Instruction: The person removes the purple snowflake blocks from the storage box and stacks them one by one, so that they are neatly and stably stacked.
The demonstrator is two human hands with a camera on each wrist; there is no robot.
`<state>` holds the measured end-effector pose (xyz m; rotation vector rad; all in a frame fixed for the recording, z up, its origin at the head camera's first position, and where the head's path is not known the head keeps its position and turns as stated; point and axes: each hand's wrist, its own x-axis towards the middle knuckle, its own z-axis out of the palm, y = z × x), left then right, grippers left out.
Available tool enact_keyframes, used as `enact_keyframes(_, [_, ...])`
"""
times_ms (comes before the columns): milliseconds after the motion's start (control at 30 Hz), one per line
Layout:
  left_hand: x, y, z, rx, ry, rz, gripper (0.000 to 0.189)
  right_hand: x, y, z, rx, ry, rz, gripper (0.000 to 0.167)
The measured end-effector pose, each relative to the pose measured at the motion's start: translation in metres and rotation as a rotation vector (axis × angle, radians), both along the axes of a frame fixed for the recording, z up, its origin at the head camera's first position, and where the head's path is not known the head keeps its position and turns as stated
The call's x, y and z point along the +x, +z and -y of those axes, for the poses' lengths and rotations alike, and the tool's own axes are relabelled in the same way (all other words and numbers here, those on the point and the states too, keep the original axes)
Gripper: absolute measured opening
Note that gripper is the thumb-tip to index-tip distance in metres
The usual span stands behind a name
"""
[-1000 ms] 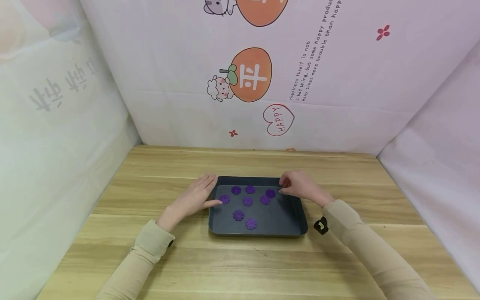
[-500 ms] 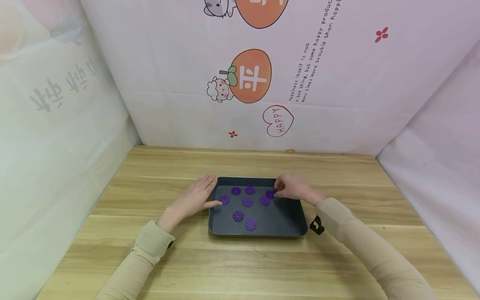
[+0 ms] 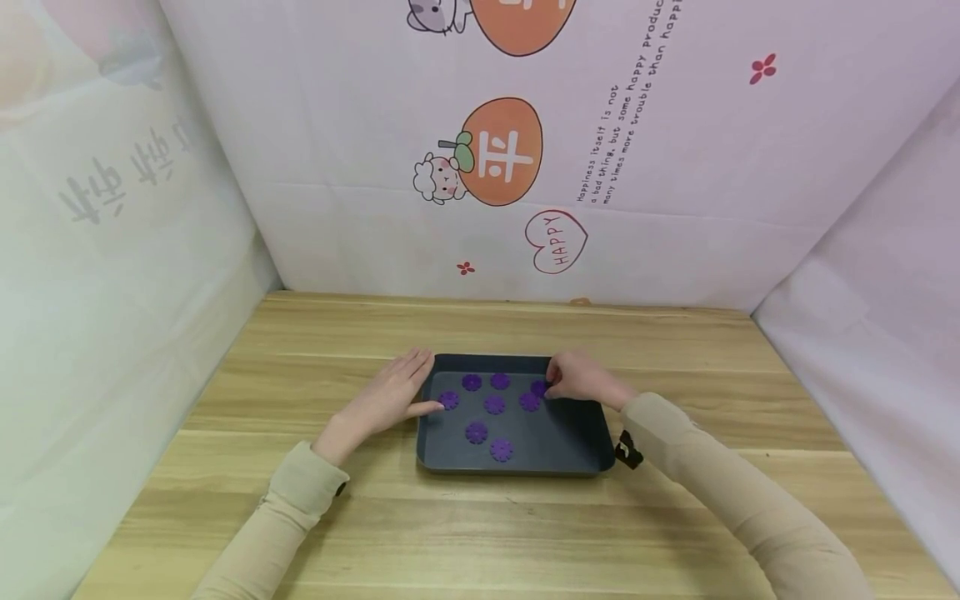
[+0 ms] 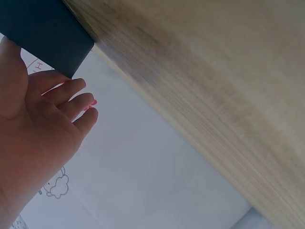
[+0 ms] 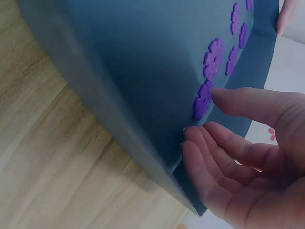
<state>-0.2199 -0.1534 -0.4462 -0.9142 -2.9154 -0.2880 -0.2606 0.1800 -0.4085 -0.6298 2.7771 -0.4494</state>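
A dark blue-grey rectangular tray (image 3: 555,442) holds several flat purple notched discs (image 3: 495,404). The left hand (image 3: 386,396) rests against the tray's left side with nearly straight fingers. Its thumb reaches over the rim beside the leftmost purple disc (image 3: 449,400). The left wrist view shows this hand's fingers (image 4: 71,93) by the tray corner. Toward the back right of the tray, the right hand (image 3: 585,379) has bent fingers and its thumb tip at the edge of a purple disc (image 5: 202,101). A gap separates thumb and fingers; no pinch is visible.
The tray stands on a wooden table (image 3: 480,533). White printed sheeting (image 3: 360,208) hangs behind the table and along both sides. A dark object (image 3: 628,451) sits at the right sleeve's cuff.
My right hand has moved left along the back of the tray to the rightmost purple disc. The left hand, tray and discs stay in place.
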Motion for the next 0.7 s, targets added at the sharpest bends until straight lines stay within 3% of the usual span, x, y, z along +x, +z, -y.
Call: enact_keyframes(700, [-0.0010,-0.0008,0.0005,0.004,0.001,0.006,0.084,-0.0041,-0.0085,0.0106,0.059,0.009,-0.056,0.026])
